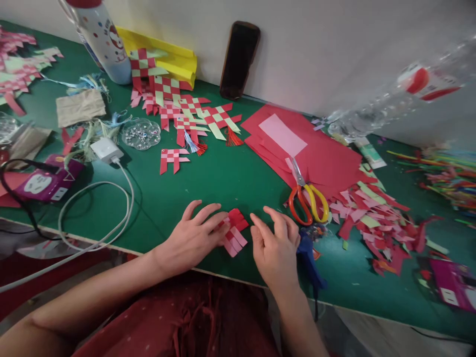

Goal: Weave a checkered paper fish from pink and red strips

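Note:
A small woven piece of red and pink paper strips (pixel 236 229) lies on the green table near its front edge. My left hand (pixel 199 233) rests over the left side of this piece, its fingers spread and the fingertips touching the paper. To the right, my right hand (pixel 275 243) hovers just apart from the weave, fingers loosely stretched with nothing between them. Scissors with orange and yellow handles (pixel 308 198) lie beyond my right hand, partly on red paper sheets (pixel 323 158). Beside that hand is a blue tool (pixel 310 258), perhaps a glue gun.
Finished woven paper fish (pixel 167 91) are piled at the back, near a phone (pixel 240 59) leaning on the wall. Paper scraps (pixel 372 213) and a plastic bottle (pixel 394 99) stand right. A white cable (pixel 128 208), a bead dish (pixel 141 134) and a flask (pixel 107 44) are left.

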The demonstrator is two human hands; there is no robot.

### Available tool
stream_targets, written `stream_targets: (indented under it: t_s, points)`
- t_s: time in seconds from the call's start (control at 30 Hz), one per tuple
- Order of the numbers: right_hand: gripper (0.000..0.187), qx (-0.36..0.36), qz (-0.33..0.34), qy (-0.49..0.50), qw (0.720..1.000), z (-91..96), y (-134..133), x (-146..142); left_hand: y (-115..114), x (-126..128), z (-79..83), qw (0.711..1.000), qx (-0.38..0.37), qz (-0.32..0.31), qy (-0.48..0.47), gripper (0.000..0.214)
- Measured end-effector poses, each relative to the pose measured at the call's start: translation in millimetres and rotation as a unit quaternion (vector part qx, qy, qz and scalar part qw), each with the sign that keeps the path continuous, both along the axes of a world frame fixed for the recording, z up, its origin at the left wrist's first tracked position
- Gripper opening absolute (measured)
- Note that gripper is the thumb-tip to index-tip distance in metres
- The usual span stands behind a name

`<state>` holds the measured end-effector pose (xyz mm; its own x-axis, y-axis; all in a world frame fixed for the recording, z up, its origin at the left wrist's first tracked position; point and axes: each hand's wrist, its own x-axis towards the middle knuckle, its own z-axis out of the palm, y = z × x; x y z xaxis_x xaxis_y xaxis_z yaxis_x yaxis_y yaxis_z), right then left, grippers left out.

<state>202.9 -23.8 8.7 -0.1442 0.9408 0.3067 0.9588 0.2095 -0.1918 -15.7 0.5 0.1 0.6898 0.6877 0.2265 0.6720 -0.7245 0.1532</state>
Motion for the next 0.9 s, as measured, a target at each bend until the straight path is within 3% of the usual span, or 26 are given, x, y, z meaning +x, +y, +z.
stream_targets:
  t_s: [0.13, 0.37, 0.9]
  points:
    - [0.023, 0.027, 0.037, 0.041, 0.998, 2.3, -11, 3, 0, -1, -2.0, 1.0, 0.009, -0.006, 0.006, 0.03]
    - [0.026, -0.036, 0.087, 0.039, 0.995, 1.5, -35, -5, -1, -2, -8.3, 1.0, -0.001, 0.001, -0.021, 0.029]
    - [0.029, -0.062, 0.111, 0.013, 0.992, 3.2, -35, 1, -3, 5, -1.3, 0.996, -0.051, 0.046, -0.063, 0.036]
